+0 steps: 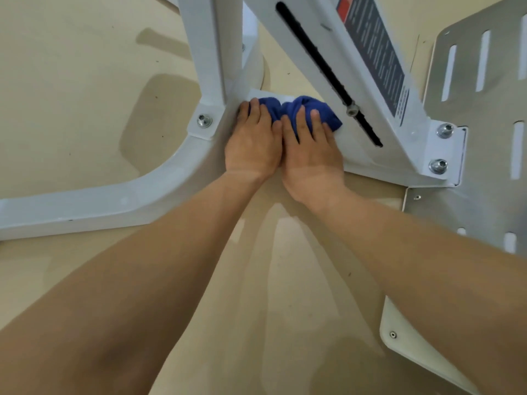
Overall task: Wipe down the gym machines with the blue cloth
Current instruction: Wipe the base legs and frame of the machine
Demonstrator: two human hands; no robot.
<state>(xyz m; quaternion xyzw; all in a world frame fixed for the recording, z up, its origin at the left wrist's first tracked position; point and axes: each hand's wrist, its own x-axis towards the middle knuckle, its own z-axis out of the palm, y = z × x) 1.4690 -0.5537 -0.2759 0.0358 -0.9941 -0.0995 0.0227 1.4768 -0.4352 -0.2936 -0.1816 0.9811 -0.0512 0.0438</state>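
Observation:
A bunched blue cloth (288, 108) lies on the low white base of a gym machine (368, 163), between two white uprights. My left hand (253, 146) and my right hand (312, 151) lie side by side on the cloth with fingers straight, pressing it flat against the frame. Most of the cloth is hidden under my fingers; only its far edge and right corner show.
A curved white frame leg (94, 206) runs off to the left along the beige floor. A slanted white column (322, 52) with a black slot and a label stands right of the cloth. A slotted metal plate (484, 115) sits at right. Bolts (439, 166) stick up from the brackets.

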